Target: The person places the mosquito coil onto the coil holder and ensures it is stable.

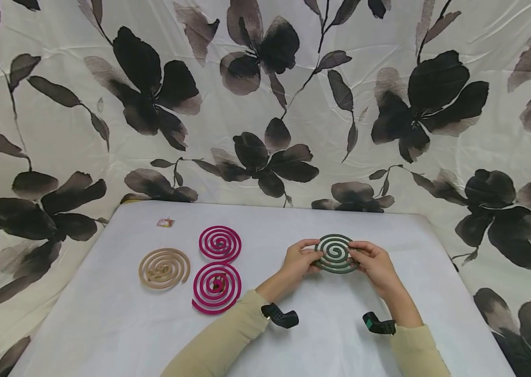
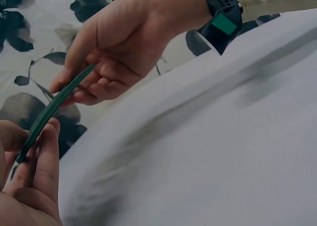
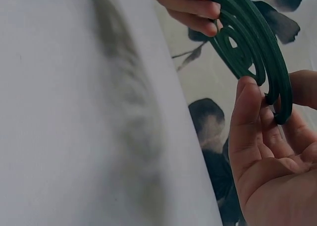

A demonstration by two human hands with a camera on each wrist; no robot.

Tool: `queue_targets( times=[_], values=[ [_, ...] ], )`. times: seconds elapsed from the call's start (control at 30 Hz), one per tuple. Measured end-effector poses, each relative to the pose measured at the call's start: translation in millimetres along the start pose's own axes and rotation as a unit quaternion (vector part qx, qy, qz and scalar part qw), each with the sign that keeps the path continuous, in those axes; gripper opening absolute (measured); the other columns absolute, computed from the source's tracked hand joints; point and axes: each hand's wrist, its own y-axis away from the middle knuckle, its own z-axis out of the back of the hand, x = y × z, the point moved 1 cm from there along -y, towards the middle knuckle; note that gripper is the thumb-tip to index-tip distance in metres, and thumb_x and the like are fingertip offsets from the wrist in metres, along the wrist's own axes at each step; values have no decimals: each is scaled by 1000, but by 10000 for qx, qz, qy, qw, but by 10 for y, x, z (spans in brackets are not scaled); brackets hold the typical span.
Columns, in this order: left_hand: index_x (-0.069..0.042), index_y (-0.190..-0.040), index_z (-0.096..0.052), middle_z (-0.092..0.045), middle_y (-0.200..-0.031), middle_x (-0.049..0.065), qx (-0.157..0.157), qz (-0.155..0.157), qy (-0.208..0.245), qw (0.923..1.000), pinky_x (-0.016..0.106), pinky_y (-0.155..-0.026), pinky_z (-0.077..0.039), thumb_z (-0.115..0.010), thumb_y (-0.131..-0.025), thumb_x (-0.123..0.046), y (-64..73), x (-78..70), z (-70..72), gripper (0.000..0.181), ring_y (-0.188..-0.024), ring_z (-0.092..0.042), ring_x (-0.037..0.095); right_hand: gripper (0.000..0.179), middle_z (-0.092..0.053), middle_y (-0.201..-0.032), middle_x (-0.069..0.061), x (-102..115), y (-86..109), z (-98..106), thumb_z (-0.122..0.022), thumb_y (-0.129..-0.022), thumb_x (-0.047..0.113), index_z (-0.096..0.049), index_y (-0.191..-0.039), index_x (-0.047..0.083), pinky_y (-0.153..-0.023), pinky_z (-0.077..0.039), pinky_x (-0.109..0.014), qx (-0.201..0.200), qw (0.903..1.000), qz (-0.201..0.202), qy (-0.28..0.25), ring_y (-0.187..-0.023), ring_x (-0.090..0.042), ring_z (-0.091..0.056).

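Observation:
Both hands hold a dark green mosquito coil [image 1: 336, 253] by its opposite sides, raised over the white table. The left hand [image 1: 296, 263] pinches its left edge between thumb and fingers. On the other side, the right hand [image 1: 376, 266] pinches the right edge in the same way. Seen nearly edge-on in the left wrist view, the green coil [image 2: 53, 106] looks thin and slightly bowed. In the right wrist view, loose strip ends of the coil [image 3: 278, 82] show by the right hand's fingers.
Left of the hands, two magenta coils [image 1: 217, 287] lie one behind the other on the white table [image 1: 105, 324]. A tan coil [image 1: 164, 251] lies further left, and a small colourful packet [image 1: 165, 223] behind it. Flowered cloth [image 1: 256, 104] hangs behind the table.

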Motion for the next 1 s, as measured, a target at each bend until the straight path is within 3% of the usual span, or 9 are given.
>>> queue_targets(
  times=[0.47, 1.0],
  values=[
    [-2, -121, -61, -71, -94, 13, -33, -88, 213, 9997, 25, -56, -54, -68, -86, 1, 91, -143, 269, 35, -71, -68, 17, 31, -66, -106, -8, 61, 6, -283, -64, -95, 12, -58, -121, -4, -76, -53, -28, 28, 10000, -1, 96, -89, -14, -63],
    [1, -123, -58, -71, -93, 12, 13, -345, 238, 9991, 27, -60, -55, -65, -88, 3, 230, -257, 661, 36, -72, -69, 17, 32, -66, -108, -13, 83, -31, -659, -64, -94, 10, -58, -121, -6, -75, -54, -29, 392, 9992, 95, 76, -89, -17, -63]
  ],
)
